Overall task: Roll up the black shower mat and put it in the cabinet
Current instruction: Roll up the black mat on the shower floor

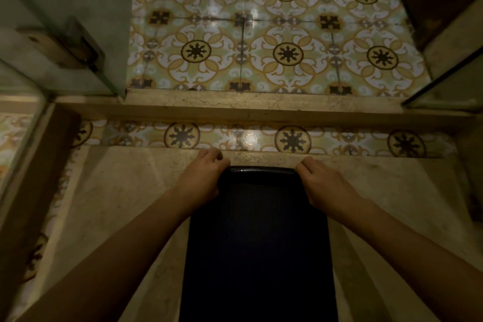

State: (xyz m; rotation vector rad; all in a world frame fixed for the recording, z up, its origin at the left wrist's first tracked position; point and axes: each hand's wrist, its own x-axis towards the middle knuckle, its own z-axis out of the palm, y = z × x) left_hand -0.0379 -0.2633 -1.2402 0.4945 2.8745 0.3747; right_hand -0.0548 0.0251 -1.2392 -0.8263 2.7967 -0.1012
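The black shower mat lies lengthwise on the beige stone shower floor, running from the bottom edge up to the middle of the view. Its far end is curled over into a small glossy roll. My left hand grips the roll's left corner and my right hand grips its right corner, fingers curled around the rolled edge. No cabinet is in view.
A raised stone threshold crosses the view just beyond the mat, with patterned tile floor behind it. A glass shower door with a metal hinge stands at the left. Another glass panel is at the right.
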